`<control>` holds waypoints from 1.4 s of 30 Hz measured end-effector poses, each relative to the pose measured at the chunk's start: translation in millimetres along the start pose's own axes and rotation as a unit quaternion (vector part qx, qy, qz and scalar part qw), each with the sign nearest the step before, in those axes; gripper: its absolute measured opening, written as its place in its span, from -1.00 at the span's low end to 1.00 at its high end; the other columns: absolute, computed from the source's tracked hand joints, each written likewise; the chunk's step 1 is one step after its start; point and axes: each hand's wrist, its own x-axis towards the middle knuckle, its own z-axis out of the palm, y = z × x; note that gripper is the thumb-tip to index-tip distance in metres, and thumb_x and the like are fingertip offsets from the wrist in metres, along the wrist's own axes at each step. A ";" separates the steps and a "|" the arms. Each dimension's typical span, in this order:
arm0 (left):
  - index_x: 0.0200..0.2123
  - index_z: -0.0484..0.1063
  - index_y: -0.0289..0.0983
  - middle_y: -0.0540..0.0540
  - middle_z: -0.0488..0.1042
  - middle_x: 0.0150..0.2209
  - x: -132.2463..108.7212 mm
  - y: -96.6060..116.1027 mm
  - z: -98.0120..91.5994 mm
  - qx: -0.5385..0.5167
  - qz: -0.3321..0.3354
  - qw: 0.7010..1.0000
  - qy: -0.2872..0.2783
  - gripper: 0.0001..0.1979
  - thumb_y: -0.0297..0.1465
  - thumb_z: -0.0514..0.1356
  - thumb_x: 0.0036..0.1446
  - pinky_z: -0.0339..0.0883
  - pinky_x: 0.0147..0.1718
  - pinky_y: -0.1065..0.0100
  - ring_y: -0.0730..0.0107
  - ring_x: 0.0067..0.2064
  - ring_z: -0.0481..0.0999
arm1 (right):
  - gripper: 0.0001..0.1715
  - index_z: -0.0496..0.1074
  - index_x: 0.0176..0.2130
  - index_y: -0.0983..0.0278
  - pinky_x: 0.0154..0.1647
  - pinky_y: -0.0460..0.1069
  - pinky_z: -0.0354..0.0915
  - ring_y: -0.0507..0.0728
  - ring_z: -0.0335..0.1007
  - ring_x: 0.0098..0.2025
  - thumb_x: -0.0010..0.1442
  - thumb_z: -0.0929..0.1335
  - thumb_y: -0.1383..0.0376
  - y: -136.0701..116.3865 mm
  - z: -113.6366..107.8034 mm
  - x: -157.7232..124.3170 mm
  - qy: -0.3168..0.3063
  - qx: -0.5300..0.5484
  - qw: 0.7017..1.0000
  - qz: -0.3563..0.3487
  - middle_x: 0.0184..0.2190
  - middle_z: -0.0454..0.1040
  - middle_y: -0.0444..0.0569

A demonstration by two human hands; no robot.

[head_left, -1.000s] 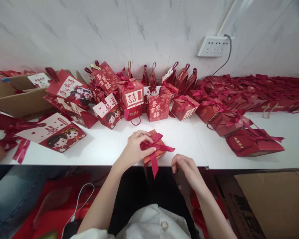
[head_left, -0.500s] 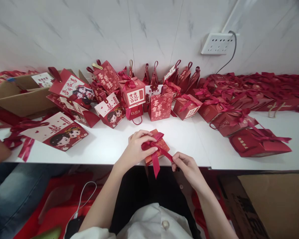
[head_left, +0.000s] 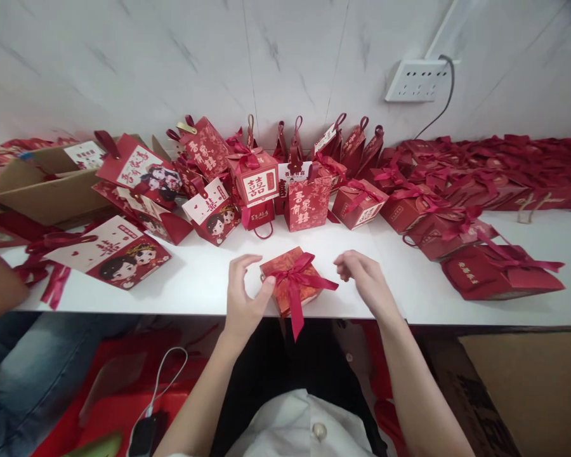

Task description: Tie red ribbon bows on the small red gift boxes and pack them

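A small red-orange gift box (head_left: 280,261) lies near the table's front edge in front of me, tied on top with a dark pink ribbon bow (head_left: 295,277). One ribbon tail hangs over the front edge of the table; another points right. My left hand (head_left: 247,293) is at the box's left side, thumb and fingers spread apart, with the thumb tip at the box's edge. To the right of the box is my right hand (head_left: 361,279), its fingers curled together, apart from the ribbon and with nothing visible in them.
Several red gift boxes (head_left: 307,206) stand in an arc behind. A cardboard carton (head_left: 52,197) is at the left, near another person's arm (head_left: 0,285). Many ribboned red boxes (head_left: 495,171) are piled at the right. A power strip (head_left: 415,81) hangs on the wall.
My right hand has let go of the ribbon tail and moved up and right. The left hand has come off the bow to the box's left side, uncovering the bow.
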 end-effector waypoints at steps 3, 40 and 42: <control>-0.23 0.28 -0.22 -0.03 0.34 -0.30 -9.9 -2.9 -4.1 0.022 -0.092 0.996 -0.003 -0.77 -0.25 0.15 0.06 0.24 -0.18 0.28 0.31 -0.21 0.37 | -0.54 0.33 -0.49 0.26 -0.38 -0.03 0.14 0.05 0.24 -0.46 0.15 0.24 -0.05 -10.5 20.7 12.3 -0.061 -0.094 0.994 0.003 -0.53 0.34 -0.12; -0.61 0.09 -0.25 0.11 0.02 -0.60 -8.5 -3.9 6.5 -0.272 -0.269 0.922 -0.065 -0.66 -0.26 0.13 0.09 -0.03 -0.55 0.46 0.55 -0.55 0.01 | -0.55 0.17 -0.62 0.23 -0.60 -0.11 -0.03 -0.05 -0.04 -0.64 0.06 0.36 0.04 5.3 51.9 -27.3 -0.031 0.153 0.985 0.077 -0.71 0.10 -0.26; -0.61 0.06 -0.24 0.11 0.01 -0.60 -9.2 -5.6 11.0 -0.287 -0.275 0.916 -0.052 -0.66 -0.27 0.12 0.08 -0.05 -0.56 0.45 0.55 -0.55 -0.01 | -0.56 0.17 -0.61 0.23 -0.62 -0.11 -0.07 -0.06 -0.07 -0.65 0.05 0.36 0.04 8.2 52.3 -27.9 -0.036 0.182 0.979 0.087 -0.71 0.08 -0.26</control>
